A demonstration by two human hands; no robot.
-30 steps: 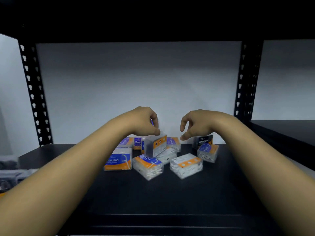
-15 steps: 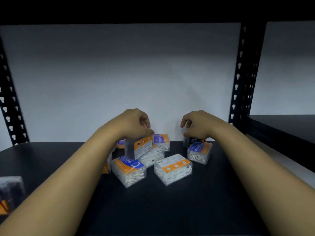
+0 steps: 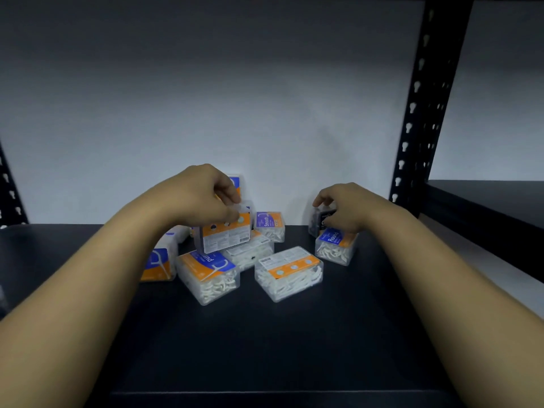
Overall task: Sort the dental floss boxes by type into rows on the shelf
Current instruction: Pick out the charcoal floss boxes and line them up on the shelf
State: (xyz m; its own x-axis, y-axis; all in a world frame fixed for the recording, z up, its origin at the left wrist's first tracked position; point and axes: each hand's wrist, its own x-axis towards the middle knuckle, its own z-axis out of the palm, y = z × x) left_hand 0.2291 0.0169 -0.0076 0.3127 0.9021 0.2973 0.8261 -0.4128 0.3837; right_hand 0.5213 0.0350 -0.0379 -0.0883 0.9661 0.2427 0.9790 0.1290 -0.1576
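Several clear floss boxes with orange and blue labels lie jumbled on the black shelf (image 3: pixel 265 343). My left hand (image 3: pixel 203 195) pinches one box (image 3: pixel 225 235) by its top and holds it upright above the pile, its back label facing me. My right hand (image 3: pixel 347 206) is curled around a dark charcoal box (image 3: pixel 319 223) at the back right. Just in front of that sits a Round box (image 3: pixel 335 245). A Smooth box (image 3: pixel 269 225) stands near the wall. Two boxes lie nearest me: a Round box (image 3: pixel 209 275) and one with its back label up (image 3: pixel 290 272).
A black perforated upright (image 3: pixel 424 98) rises at the right, with a neighbouring shelf (image 3: pixel 485 201) beyond it. Another upright (image 3: pixel 8 187) shows at the left edge. The white wall closes the back. Bare shelf surface stretches in front of the pile.
My right hand has dropped onto the charcoal box and closed around it. My left hand still holds its box, now turned so the back label faces me. The camera has tilted down.
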